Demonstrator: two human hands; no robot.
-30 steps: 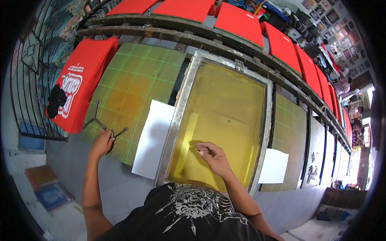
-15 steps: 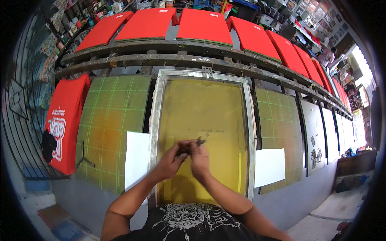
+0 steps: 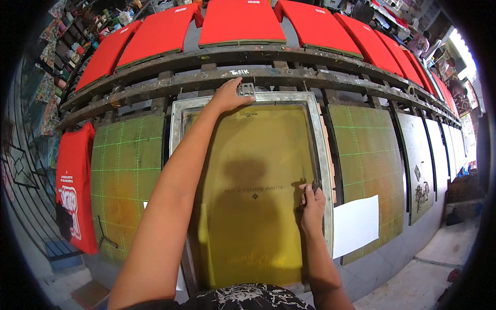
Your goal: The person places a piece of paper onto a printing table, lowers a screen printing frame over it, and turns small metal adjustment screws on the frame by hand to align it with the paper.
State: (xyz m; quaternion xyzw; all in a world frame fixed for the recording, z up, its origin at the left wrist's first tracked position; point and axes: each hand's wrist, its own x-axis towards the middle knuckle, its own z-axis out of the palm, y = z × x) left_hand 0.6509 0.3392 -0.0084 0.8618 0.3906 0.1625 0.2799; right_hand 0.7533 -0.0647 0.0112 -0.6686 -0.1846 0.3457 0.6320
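Observation:
My left hand [image 3: 230, 97] reaches to the top of a metal-framed yellow screen [image 3: 248, 144], fingers closed on the metal bracket [image 3: 245, 89] there. My right hand [image 3: 312, 201] holds a small dark metal tool [image 3: 317, 186] by the screen's right side. The screen carries small dark lettering and a registration mark. A white sheet [image 3: 356, 225] pokes out to its right; another is mostly hidden behind my left arm. A Y-shaped metal tool [image 3: 104, 239] lies on the green gridded board [image 3: 126, 150] at left.
Another gridded board [image 3: 367, 150] and further boards run rightward. Dark rails [image 3: 336, 77] cross behind the screen, with red shirts on platens [image 3: 243, 20] beyond. A red printed shirt [image 3: 75, 175] with a black cloth is at left. Another person [image 3: 419, 42] is at the far right.
My left hand left the left board with a tool, met my right hand over the screen, then moved up to the bracket. My right hand now holds a tool farther right.

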